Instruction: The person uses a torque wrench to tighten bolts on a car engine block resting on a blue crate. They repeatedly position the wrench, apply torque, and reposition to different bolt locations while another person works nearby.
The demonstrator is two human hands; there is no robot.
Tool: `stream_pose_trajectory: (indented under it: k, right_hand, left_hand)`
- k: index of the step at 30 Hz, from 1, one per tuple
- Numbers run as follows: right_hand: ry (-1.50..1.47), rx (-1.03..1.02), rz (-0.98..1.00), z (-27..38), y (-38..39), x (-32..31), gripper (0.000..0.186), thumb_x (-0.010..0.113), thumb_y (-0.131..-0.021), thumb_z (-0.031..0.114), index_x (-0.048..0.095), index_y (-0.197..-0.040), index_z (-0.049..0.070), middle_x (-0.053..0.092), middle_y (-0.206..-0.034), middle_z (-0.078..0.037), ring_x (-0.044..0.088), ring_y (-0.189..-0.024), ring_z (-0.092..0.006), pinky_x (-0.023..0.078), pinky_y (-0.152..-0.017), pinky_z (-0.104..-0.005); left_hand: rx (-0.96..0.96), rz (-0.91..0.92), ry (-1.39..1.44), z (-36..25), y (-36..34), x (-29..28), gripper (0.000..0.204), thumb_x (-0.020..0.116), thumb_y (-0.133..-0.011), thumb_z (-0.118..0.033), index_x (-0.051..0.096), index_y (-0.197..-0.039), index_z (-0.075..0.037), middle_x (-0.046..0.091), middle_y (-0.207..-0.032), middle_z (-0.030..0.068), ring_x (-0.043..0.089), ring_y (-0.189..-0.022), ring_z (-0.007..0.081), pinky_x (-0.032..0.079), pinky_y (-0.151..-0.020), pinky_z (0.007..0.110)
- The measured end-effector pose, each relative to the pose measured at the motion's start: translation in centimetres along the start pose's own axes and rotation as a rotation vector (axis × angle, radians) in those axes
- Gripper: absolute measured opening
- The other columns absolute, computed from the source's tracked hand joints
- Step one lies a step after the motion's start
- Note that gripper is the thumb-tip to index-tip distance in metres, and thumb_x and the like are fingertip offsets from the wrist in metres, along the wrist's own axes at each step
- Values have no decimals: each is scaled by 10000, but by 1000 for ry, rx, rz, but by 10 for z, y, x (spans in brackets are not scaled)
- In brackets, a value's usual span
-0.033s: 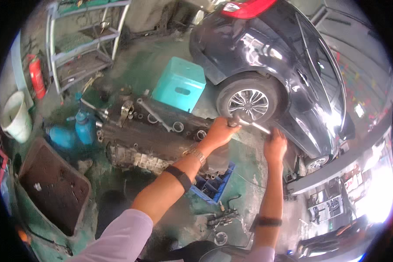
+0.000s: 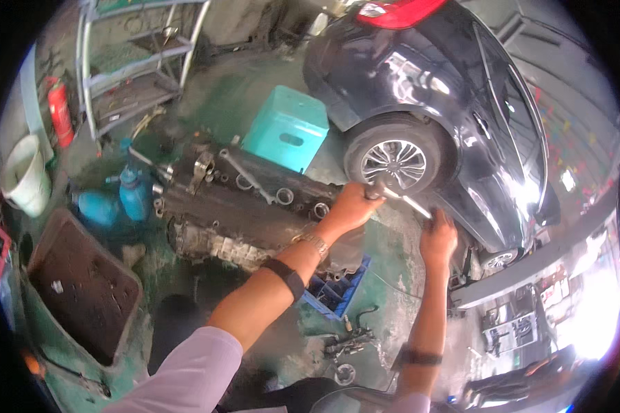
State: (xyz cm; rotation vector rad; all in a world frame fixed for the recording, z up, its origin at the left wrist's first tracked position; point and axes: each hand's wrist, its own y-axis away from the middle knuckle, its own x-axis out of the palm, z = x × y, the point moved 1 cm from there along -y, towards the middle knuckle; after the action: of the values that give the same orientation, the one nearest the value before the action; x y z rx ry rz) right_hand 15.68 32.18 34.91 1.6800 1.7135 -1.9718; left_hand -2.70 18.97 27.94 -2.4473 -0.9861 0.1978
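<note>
My left hand (image 2: 353, 206) is closed around the dark head of a ratchet-like tool (image 2: 411, 205), above the right end of an engine block (image 2: 255, 227). My right hand (image 2: 439, 234) grips the end of that tool's silver bar. The greasy block lies across the middle, with a loose wrench (image 2: 242, 172) and several metal rings (image 2: 284, 197) on its top. Beneath its right end is a blue parts crate (image 2: 341, 296). What, if anything, the tool's head engages is hidden by my fingers.
A dark car (image 2: 461, 103) stands behind, with a turquoise stool (image 2: 282, 127) beside it. Left are a shelf rack (image 2: 127, 103), fire extinguisher (image 2: 60, 110), bucket (image 2: 24, 175), blue sprayers (image 2: 134, 193) and dirty tray (image 2: 83, 289). Loose parts (image 2: 344, 344) lie on the floor near me.
My right hand has shifted slightly down and rightward with the bar's end, so the bar slants a little more steeply. The background sits slightly differently in view.
</note>
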Motion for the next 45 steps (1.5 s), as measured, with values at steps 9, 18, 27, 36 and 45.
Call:
stream_pose_trajectory:
  k: [9,18,27,36,45]
  right_hand:
    - [-387,130,238,125,153,-118,693,647,-859,68,335,-1471,-24,682,-999,-206,682,-703,-388,547,-566,-419]
    - [-232,-72,263,131,134,-145,603,670,-809,70,481,-1360,-86,672,-871,-224,634,-570,-353,490,-498,-439]
    - [111,76,189,-9,50,-31,274,595,-902,99,616,-1174,74,672,-962,-222,659,-815,-412,512,-702,-496]
    - [-3,150,96,-20,-26,35,249,596,-858,157,615,-1068,26,682,-977,-247,637,-937,-465,489,-786,-538]
    - [-257,118,54,73,132,-87,436,577,-925,74,510,-1351,15,676,-769,-168,665,-607,-288,523,-579,-424]
  left_hand:
    - [12,3,-106,29,-15,22,267,670,-838,-285,705,-871,-22,659,-834,264,644,-854,450,510,-701,500]
    - [-83,45,108,16,-7,12,259,632,-854,-285,726,-977,-77,681,-887,248,663,-899,418,525,-747,463]
    - [-118,33,31,23,-8,20,163,637,-884,-154,687,-1014,-71,697,-944,195,692,-913,329,525,-763,398]
    - [21,-158,-13,31,-8,27,251,631,-841,-290,725,-817,-58,672,-844,229,653,-854,434,531,-740,507]
    - [-128,-14,-77,22,-8,21,250,635,-814,-245,731,-912,-35,688,-938,242,668,-903,429,538,-800,493]
